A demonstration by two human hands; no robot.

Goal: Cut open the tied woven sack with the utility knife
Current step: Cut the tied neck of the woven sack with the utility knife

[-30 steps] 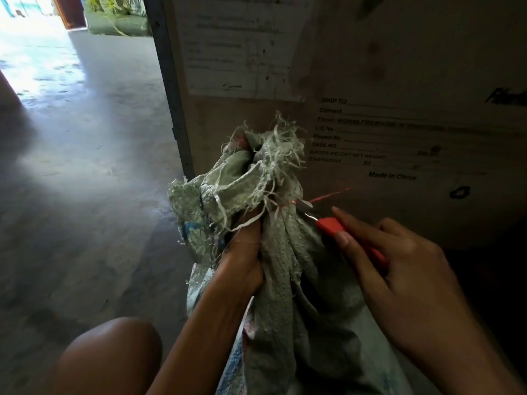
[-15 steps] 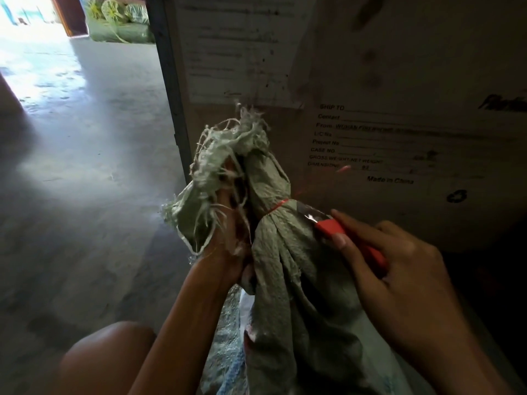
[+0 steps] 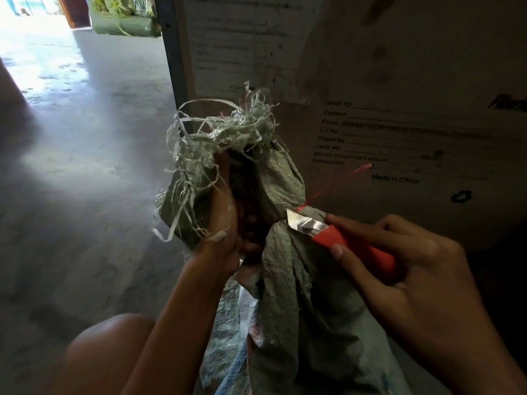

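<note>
Head view: the left hand [image 3: 225,226] clenches the frayed, bunched top of the green woven sack [image 3: 288,303] at centre, while the right hand [image 3: 413,277] grips a red utility knife [image 3: 342,238], its blade laid against the red tie [image 3: 301,208] at the neck. Behind stands a printed shipping crate [image 3: 399,81]; concrete floor [image 3: 85,166] lies to the left.

Sack [image 3: 285,295] in front, crate [image 3: 399,67] behind at twelve o'clock. Left hand [image 3: 225,238] at its nine; utility knife [image 3: 336,238], in the right hand [image 3: 422,269], meets the tie [image 3: 300,208] from three.
</note>
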